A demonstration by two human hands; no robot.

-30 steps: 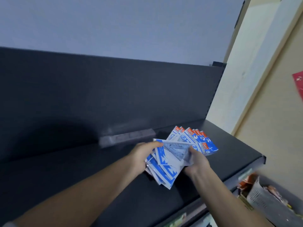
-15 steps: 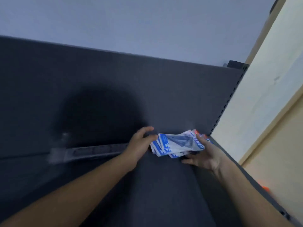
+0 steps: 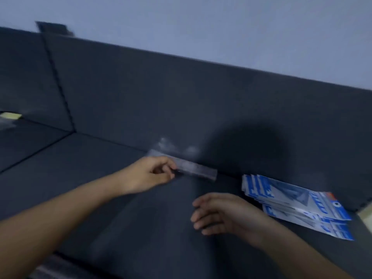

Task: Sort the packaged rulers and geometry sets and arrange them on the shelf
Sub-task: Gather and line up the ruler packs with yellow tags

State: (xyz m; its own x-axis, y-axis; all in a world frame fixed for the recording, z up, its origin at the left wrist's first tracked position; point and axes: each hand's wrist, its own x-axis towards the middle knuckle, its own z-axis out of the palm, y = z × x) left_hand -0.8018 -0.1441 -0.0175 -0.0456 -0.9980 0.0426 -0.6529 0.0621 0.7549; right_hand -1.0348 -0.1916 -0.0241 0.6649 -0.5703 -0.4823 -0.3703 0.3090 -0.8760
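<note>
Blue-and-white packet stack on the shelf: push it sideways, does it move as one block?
Probably not: the stack of blue-and-white flat plastic packets lies fanned, edges offset, so layers likely slide over each other. Sheen on the film suggests slippery. Thin flat packs look light, likely floppy.

**A:** Where have you got me standing?

**B:** In a shop, by the look of it. You face a dark metal display shelf [image 3: 100,188] with a tall back panel [image 3: 181,97]. An upright seam [image 3: 58,83] on the far left joins it to another bay.

**A:** Anything else that says shop?

**B:** The stock. To your right lies a stack of identical blue-and-white geometry set packets [image 3: 291,204]. A clear packaged ruler [image 3: 197,171] lies along the back panel. Behind it you see only a plain pale wall [image 3: 201,27].
</note>
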